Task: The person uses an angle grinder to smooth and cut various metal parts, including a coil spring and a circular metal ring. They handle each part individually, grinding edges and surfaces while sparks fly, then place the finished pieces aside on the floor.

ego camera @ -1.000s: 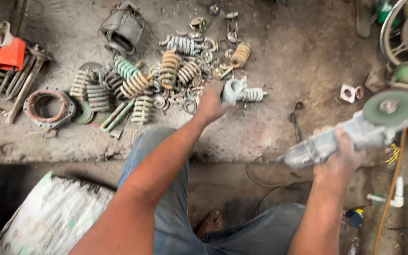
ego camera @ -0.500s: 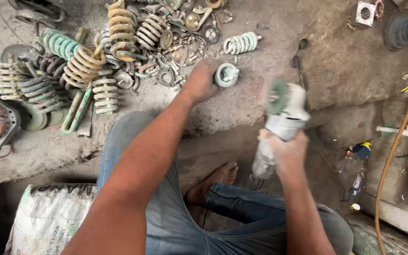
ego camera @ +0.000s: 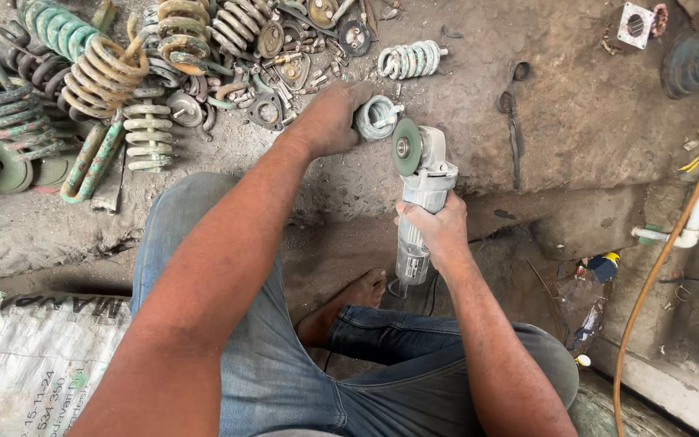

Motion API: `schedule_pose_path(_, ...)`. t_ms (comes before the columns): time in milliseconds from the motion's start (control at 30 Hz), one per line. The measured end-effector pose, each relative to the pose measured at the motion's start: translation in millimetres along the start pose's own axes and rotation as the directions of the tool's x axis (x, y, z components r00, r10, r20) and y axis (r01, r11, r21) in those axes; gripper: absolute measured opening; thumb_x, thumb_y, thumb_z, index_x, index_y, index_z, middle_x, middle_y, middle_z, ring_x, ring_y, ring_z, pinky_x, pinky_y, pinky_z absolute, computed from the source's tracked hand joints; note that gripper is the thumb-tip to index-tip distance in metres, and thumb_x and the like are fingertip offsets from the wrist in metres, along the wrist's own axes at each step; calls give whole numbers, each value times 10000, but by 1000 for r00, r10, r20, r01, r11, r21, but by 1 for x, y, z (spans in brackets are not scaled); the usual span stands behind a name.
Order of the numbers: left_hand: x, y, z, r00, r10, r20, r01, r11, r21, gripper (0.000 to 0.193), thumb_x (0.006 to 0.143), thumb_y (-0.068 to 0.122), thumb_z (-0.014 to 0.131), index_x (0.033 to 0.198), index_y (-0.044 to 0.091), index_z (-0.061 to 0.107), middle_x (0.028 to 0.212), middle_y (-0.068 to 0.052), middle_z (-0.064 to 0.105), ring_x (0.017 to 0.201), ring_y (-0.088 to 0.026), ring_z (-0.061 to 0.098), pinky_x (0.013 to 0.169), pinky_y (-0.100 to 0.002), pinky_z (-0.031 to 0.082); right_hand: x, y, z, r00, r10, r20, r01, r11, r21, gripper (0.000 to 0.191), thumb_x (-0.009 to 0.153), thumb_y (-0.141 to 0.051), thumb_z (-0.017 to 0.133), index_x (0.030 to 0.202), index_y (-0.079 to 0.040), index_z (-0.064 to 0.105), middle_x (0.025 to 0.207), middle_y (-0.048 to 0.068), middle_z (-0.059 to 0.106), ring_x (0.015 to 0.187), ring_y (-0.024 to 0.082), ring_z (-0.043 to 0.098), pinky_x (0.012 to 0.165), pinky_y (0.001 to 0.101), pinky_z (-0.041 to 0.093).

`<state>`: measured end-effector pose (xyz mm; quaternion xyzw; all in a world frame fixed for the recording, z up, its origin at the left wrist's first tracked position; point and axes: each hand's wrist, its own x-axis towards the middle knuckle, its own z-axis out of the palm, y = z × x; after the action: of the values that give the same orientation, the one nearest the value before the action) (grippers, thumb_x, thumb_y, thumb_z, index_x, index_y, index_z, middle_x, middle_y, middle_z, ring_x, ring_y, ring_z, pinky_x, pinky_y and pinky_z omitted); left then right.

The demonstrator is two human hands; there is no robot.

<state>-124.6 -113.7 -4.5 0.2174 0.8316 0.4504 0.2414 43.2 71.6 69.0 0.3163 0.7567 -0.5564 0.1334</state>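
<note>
head cam | looks steeply down from above the person | close range | ledge (ego camera: 592, 154) at 12 o'clock, knees at 6

grinder (ego camera: 419, 188) raised, disc nearing small spring (ego camera: 375, 117)

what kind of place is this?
Likely a rough metal repair or scrap workshop: rusty coil springs heaped on a dirt ledge, the right hand holding an angle grinder, the left hand steadying a small spring.
</note>
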Motion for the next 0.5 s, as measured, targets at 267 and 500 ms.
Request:
schedule_pose_path(267, 2, -8, -4, 975, 212, -69, -209, 977, 50, 510, 681, 0, 840, 1152, 127, 692, 1072, -90, 721, 1040, -324, 669, 966, -446, 518, 18, 3, 2, 999, -34, 40, 36, 997, -61, 377, 767, -94, 757, 1101, 44, 652, 921, 113, 740, 756, 184, 752, 667, 332, 621)
schedule_pose_path(500, 3, -13, -4, 973, 224, -58, -219, 972, 86, 352, 713, 12, 829, 1016, 96, 671, 1044, -114, 715, 1035, -343, 670, 924, -461, 527, 22, 2, 7, 998, -48, 29, 51, 989, -137, 376, 765, -111, 776, 1091, 42, 669, 924, 110, 745, 767, 174, 741, 688, 332, 614)
